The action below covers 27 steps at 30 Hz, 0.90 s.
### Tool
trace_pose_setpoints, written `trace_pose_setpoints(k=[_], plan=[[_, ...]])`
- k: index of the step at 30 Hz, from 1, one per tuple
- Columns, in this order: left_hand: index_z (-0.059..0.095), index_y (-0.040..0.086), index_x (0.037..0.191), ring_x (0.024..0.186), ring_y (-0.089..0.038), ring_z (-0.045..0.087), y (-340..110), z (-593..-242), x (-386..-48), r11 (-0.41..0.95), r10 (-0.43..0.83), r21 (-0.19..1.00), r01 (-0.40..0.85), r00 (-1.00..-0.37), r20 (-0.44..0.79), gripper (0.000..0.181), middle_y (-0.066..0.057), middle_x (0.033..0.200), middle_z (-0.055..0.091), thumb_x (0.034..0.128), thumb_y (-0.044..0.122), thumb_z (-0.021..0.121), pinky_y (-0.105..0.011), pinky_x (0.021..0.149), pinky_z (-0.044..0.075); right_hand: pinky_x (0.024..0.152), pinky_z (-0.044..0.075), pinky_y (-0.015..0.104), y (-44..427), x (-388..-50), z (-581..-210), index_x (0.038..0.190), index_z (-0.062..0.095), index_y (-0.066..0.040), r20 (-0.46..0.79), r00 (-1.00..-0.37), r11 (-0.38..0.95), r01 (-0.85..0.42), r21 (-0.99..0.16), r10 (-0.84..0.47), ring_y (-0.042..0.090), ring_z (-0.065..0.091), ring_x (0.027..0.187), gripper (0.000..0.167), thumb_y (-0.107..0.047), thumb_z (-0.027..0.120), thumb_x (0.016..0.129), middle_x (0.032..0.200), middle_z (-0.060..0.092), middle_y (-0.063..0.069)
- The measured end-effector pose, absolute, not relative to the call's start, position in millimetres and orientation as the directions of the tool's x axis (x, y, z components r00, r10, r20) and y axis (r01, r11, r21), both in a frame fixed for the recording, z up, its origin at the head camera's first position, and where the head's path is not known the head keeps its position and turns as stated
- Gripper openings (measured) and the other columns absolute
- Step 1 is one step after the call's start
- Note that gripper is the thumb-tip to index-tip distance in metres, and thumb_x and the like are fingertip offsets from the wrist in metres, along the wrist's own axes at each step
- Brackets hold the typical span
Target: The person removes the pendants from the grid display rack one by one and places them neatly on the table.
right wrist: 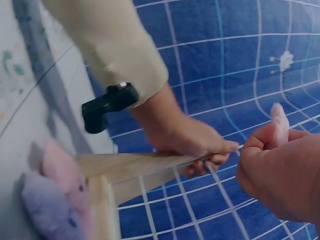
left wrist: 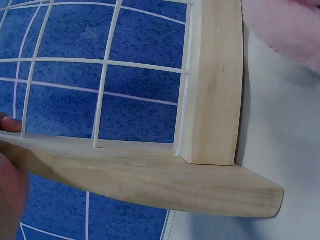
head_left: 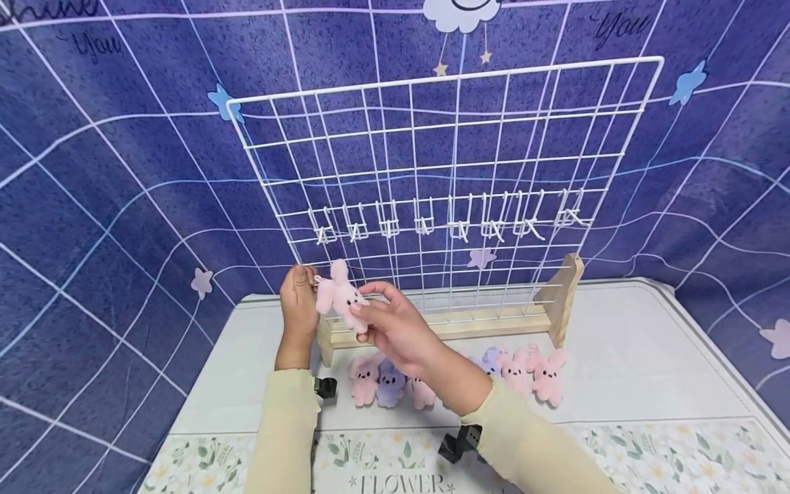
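A pink plush bunny charm (head_left: 338, 295) hangs tilted in front of the white wire grid's lower left, pinched between the thumb and fingers of my right hand (head_left: 398, 328). A small loop shows at its head. My left hand (head_left: 298, 302) grips the upper end of the wooden side support (left wrist: 150, 185) at the rack's left. In the left wrist view a thumb lies on one face of the wood and a fingertip shows on the other. The right wrist view shows the left hand (right wrist: 190, 137) wrapped over that end; the right hand (right wrist: 280, 170) mostly hides the bunny.
Several white wire hooks (head_left: 422, 224) hang in a row across the grid (head_left: 457, 144). On the table (head_left: 629, 343), pink and purple plush bunnies (head_left: 548, 377) lie in a row before the rack's base; my right forearm covers some. A blue patterned cloth (head_left: 123, 171) hangs behind.
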State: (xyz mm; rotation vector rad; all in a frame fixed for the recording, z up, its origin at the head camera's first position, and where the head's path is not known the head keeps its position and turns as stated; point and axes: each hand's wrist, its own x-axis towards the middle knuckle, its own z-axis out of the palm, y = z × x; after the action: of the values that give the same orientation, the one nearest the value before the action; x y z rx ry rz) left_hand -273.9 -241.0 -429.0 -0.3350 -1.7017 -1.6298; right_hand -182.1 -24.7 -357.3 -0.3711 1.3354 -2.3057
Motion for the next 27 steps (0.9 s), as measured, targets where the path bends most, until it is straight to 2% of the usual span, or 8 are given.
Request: trace_pose_setpoints(k=[3, 5, 8, 10, 13, 17, 22, 27], plan=[[0.050, -0.011, 0.086, 0.067, -0.006, 0.048, -242.4, -428.3, -271.1, 0.202, -0.298, 0.766, 0.610, -0.707, 0.642, 0.050, 0.001, 0.078, 0.052, 0.1165, 0.025, 0.034, -0.016, 0.061, 0.041, 0.070, 0.053, 0.023, -26.1, -181.8, -367.4, 0.123, 0.050, -0.014, 0.001, -0.877, -0.396, 0.216, -0.893, -0.480, 0.010, 0.058, 0.079, 0.028, 0.001, 0.059, 0.101, 0.099, 0.063, -0.004], [0.053, -0.015, 0.091, 0.068, -0.008, 0.052, -243.9, -426.9, -268.6, 0.233, -0.292, 0.780, 0.581, -0.723, 0.626, 0.052, -0.003, 0.078, 0.055, 0.1166, 0.026, 0.034, -0.017, 0.064, 0.044, 0.069, 0.055, 0.023, -27.5, -182.0, -373.9, 0.119, 0.051, -0.011, -0.001, -0.889, -0.371, 0.192, -0.908, -0.459, 0.011, 0.059, 0.079, 0.025, 0.002, 0.060, 0.099, 0.100, 0.058, -0.001], [0.058, -0.014, 0.093, 0.071, -0.011, 0.058, -247.3, -424.7, -266.3, 0.262, -0.268, 0.794, 0.549, -0.749, 0.606, 0.050, -0.004, 0.081, 0.060, 0.1166, 0.023, 0.034, -0.019, 0.071, 0.049, 0.067, 0.058, 0.022, -30.2, -183.4, -385.5, 0.110, 0.055, -0.003, -0.006, -0.899, -0.318, 0.162, -0.934, -0.438, 0.012, 0.060, 0.079, 0.015, 0.002, 0.061, 0.098, 0.101, 0.053, 0.003], [0.060, -0.014, 0.094, 0.073, -0.010, 0.061, -249.1, -423.3, -264.7, 0.262, -0.249, 0.806, 0.531, -0.770, 0.588, 0.050, 0.001, 0.082, 0.062, 0.1166, 0.021, 0.034, -0.019, 0.073, 0.051, 0.067, 0.058, 0.021, -31.9, -184.7, -394.7, 0.109, 0.059, 0.004, -0.005, -0.898, -0.279, 0.142, -0.950, -0.440, 0.011, 0.061, 0.080, 0.011, 0.001, 0.061, 0.098, 0.103, 0.053, 0.004], [0.062, -0.014, 0.094, 0.075, -0.012, 0.064, -251.2, -421.9, -263.2, 0.258, -0.219, 0.816, 0.517, -0.791, 0.571, 0.050, 0.005, 0.084, 0.064, 0.1165, 0.019, 0.034, -0.018, 0.075, 0.053, 0.069, 0.060, 0.021, -33.9, -185.3, -405.2, 0.118, 0.062, 0.010, -0.006, -0.888, -0.234, 0.128, -0.964, -0.460, 0.010, 0.062, 0.081, 0.021, -0.001, 0.059, 0.100, 0.106, 0.054, 0.005], [0.063, -0.014, 0.094, 0.075, -0.009, 0.064, -251.7, -420.1, -262.5, 0.262, -0.199, 0.819, 0.510, -0.802, 0.563, 0.050, -0.002, 0.088, 0.065, 0.1166, 0.020, 0.033, -0.019, 0.076, 0.055, 0.070, 0.061, 0.023, -37.2, -184.0, -416.6, 0.129, 0.063, 0.009, -0.028, -0.873, -0.185, 0.135, -0.973, -0.487, 0.010, 0.066, 0.074, 0.036, 0.005, 0.062, 0.093, 0.109, 0.055, 0.007], [0.058, -0.015, 0.094, 0.072, -0.002, 0.058, -250.3, -419.5, -262.8, 0.281, -0.187, 0.802, 0.527, -0.790, 0.585, 0.048, -0.026, 0.092, 0.060, 0.1166, 0.016, 0.030, -0.022, 0.072, 0.053, 0.061, 0.054, 0.023, -44.7, -179.8, -432.2, 0.133, 0.064, 0.002, -0.062, -0.848, -0.109, 0.140, -0.984, -0.527, 0.011, 0.063, 0.072, 0.056, 0.014, 0.061, 0.077, 0.111, 0.056, 0.008], [0.055, -0.016, 0.090, 0.071, -0.004, 0.058, -249.9, -419.6, -262.8, 0.271, -0.179, 0.794, 0.544, -0.782, 0.597, 0.047, -0.031, 0.092, 0.058, 0.1163, 0.014, 0.030, -0.023, 0.071, 0.053, 0.051, 0.050, 0.023, -54.7, -176.1, -444.0, 0.132, 0.064, 0.001, -0.097, -0.833, -0.005, 0.119, -0.993, -0.545, 0.014, 0.059, 0.060, 0.052, 0.011, 0.061, 0.080, 0.100, 0.058, 0.008]])
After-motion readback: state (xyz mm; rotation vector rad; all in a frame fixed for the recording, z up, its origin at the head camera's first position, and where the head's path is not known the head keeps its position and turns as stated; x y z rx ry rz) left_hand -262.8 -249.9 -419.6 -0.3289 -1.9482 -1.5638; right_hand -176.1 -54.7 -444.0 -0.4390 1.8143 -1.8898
